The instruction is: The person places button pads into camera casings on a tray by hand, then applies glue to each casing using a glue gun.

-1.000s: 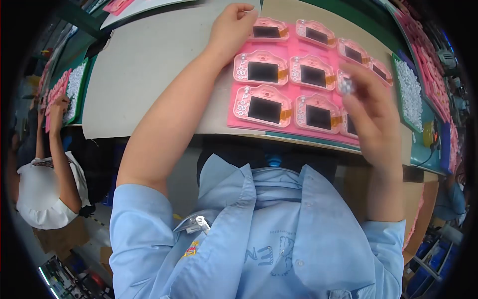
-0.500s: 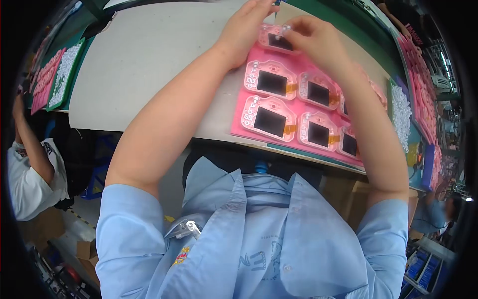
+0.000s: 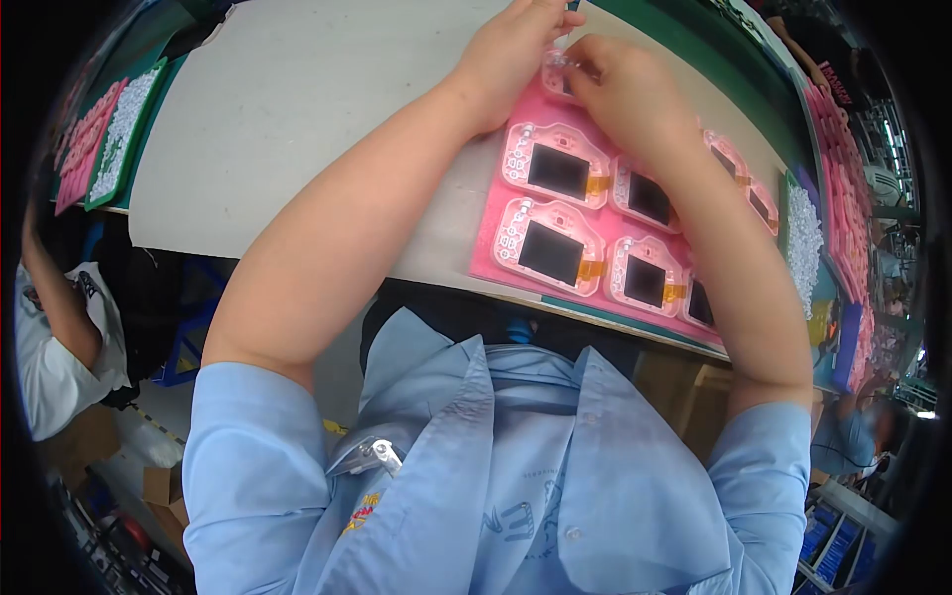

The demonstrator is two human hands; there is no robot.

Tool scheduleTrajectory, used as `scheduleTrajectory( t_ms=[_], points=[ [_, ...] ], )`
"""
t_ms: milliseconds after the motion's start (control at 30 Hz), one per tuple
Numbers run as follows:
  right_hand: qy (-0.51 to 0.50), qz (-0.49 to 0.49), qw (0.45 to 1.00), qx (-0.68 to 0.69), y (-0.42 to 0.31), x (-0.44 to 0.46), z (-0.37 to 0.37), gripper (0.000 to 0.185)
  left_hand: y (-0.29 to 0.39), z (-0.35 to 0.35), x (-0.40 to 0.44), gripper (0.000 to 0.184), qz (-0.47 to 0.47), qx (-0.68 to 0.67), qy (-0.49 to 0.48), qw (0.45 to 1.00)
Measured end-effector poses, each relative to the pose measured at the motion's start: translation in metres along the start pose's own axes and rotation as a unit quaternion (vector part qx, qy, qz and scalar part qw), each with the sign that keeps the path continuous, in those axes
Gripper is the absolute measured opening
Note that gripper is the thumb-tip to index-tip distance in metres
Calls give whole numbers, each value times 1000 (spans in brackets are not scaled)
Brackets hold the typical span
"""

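My right hand is bent over the farthest pink handheld-console shell, thumb and fingertips pinched. A small clear plastic piece shows at the fingertips; its exact kind is too small to make out. Beside that shell, on its left, my left hand rests with fingers stretched toward the top edge of the view. Nearer me lie more pink shells with dark screens, such as one in the middle and one at the front, on a pink mat. My right forearm hides part of them.
A green tray of small clear pieces stands right of the mat. Pink parts are stacked beyond it. On the far left are another green-edged tray and a person's arm. The grey tabletop spreads left.
The mat and shells appear slightly farther right in view. My right hand has turned and covers more of the farthest shell; my left hand stays beside it.
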State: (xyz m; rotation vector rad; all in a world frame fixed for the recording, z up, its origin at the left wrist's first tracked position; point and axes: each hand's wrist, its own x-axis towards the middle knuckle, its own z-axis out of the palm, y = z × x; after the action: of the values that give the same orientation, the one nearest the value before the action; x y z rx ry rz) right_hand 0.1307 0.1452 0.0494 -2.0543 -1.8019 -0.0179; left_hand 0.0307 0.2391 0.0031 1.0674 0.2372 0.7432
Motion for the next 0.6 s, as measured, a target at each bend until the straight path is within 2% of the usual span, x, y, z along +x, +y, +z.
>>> scheduleTrajectory(
  t_ms=[33, 133, 233, 433, 600],
  points=[
    [-8, 20, 1000, -11, -4, 0, -3, 20, 1, 0, 0, 67, -4, -1, -2, 1000],
    [11, -31, 998, -52, 6, 0, 2, 20, 2, 0, 0, 66, -12, 1, -7, 1000],
    [-4, 1, 999, -42, 3, -1, -1, 21, 0, -1, 0, 64, 0, 10, -14, 1000],
    [7, -30, 996, -82, 4, 3, 3, 20, 1, 2, 0, 61, -3, 10, -7, 1000],
    [3, -13, 992, -126, 1, 9, -3, 20, 0, 1, -1, 58, -2, -22, -24, 999]
  ],
)
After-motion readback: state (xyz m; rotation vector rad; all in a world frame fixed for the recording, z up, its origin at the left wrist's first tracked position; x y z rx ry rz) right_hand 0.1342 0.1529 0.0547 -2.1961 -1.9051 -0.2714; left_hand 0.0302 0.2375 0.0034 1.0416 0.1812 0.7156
